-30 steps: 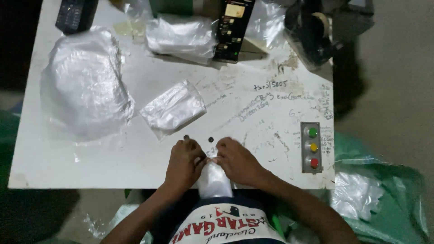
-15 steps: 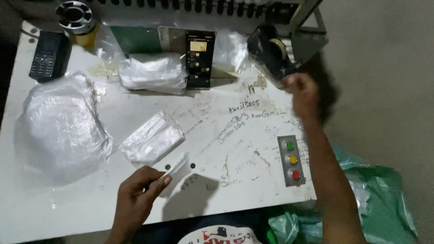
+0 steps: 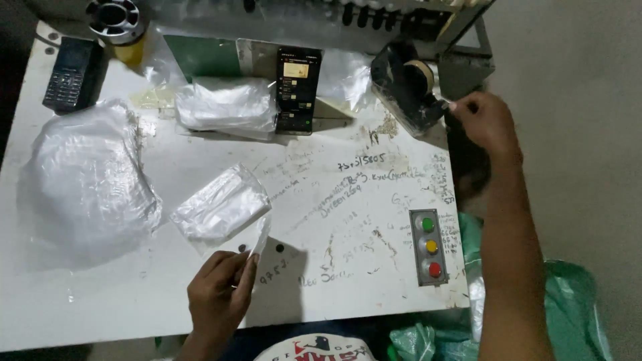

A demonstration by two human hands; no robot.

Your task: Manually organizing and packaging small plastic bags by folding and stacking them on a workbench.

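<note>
Reaching now to the black tape dispenser [image 3: 408,87], the right hand [image 3: 485,124] is pinching tape while the left hand [image 3: 217,294], having left its partner, is gripping a small clear plastic packet [image 3: 257,237].

Large crumpled clear plastic bag [image 3: 83,184] at desk left, small flat clear packet [image 3: 221,208] mid-desk, clear bag pile [image 3: 224,107] at rear, upright lit phone screen [image 3: 297,83] beside it, dark keypad handset [image 3: 70,77] far left.
</note>
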